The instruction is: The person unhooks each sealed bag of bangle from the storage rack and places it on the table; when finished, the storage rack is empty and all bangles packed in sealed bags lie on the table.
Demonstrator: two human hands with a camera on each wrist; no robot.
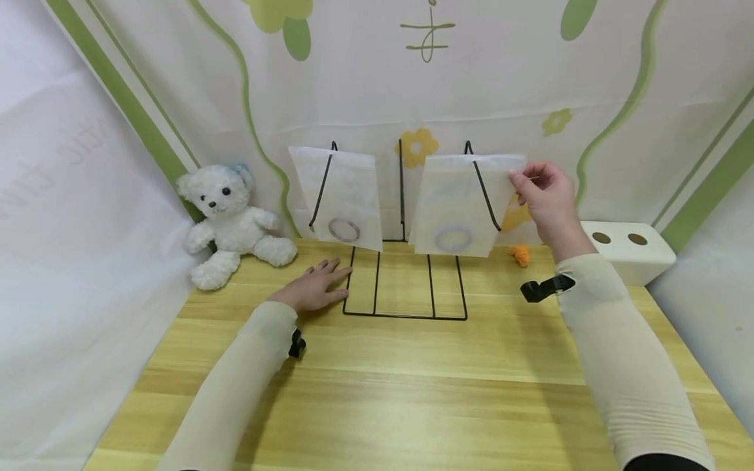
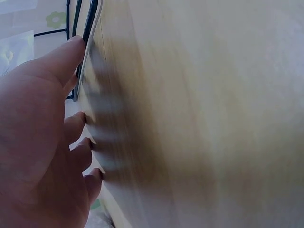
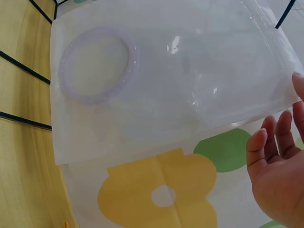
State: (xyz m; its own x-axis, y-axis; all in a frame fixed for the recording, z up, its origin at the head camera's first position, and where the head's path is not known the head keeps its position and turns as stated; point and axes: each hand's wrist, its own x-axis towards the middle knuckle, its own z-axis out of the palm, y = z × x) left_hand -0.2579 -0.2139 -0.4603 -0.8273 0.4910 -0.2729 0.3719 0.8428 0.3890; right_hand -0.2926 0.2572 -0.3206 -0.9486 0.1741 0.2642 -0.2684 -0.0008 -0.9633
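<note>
A black wire rack (image 1: 406, 316) stands on the wooden table, with plastic bags hanging from its two hooks. Inside the right-hand bag (image 1: 438, 203) is a pale lilac ring (image 3: 98, 65), probably a bangle. The left-hand bag (image 1: 347, 186) holds a darker, pinkish ring (image 1: 344, 229). My right hand (image 1: 548, 196) pinches the upper right corner of the right-hand bag between thumb and index finger; the other fingers (image 3: 259, 142) are loosely bent. Spread flat on the table, my left hand (image 1: 315, 286) touches the left side of the rack's base with its fingers.
A white teddy bear (image 1: 232, 222) sits at the back left. On the right are a white box (image 1: 627, 252) with round holes and a small orange object (image 1: 520, 255). Behind the rack hangs a printed cloth (image 1: 501, 85).
</note>
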